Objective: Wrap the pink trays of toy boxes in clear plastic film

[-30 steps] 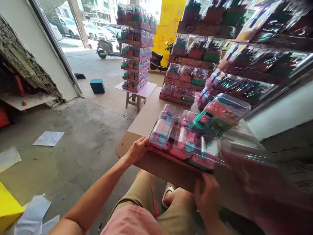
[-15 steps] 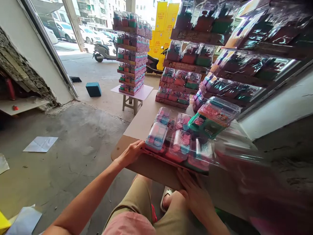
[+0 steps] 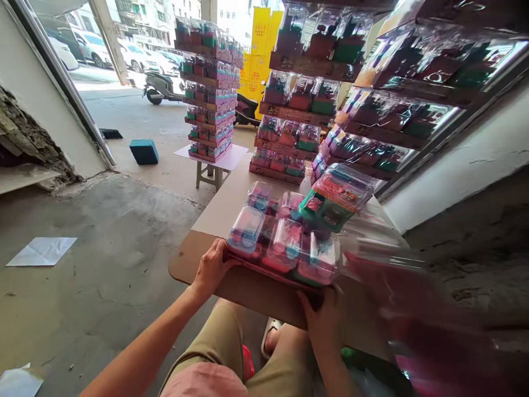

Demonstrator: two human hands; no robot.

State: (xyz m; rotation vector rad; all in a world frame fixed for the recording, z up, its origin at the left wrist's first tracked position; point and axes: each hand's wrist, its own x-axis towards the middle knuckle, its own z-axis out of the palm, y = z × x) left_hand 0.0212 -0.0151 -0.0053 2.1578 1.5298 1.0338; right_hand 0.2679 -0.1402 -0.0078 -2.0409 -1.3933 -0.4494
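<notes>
Here I am, watching down the head view, and the tray [image 3: 264,269] sits near the front of the surface [image 3: 219,212], close to the knees, a spot that I'd guess spares both arms a long stretch. My left hand [image 3: 211,267] has its front left corner: fingers curled along the side, thumb lying across the front wall, so the corner is pinched between them. Over to the right hand [image 3: 326,309], at the front right end: thumb and fingers spread in a V, the tips lost in shadow against the tray, and I can't tell how firmly they press. One hand at each end looks to me like good sense, since it shares the load and checks any twist.

On the tray, clear-lidded boxes [image 3: 285,242] stand in rows, lids upward. And look at the green-based box [image 3: 330,212], tilted at the back right; it looks the likeliest to slide if the tray jolts.

Now the arms: the left reaches in long and slanting from the lower left, wrist bent inward; the right rises steeply from below, elbow out of view. Behind, the stacked trays [image 3: 306,105] stand apart, leaving the hands room.
</notes>
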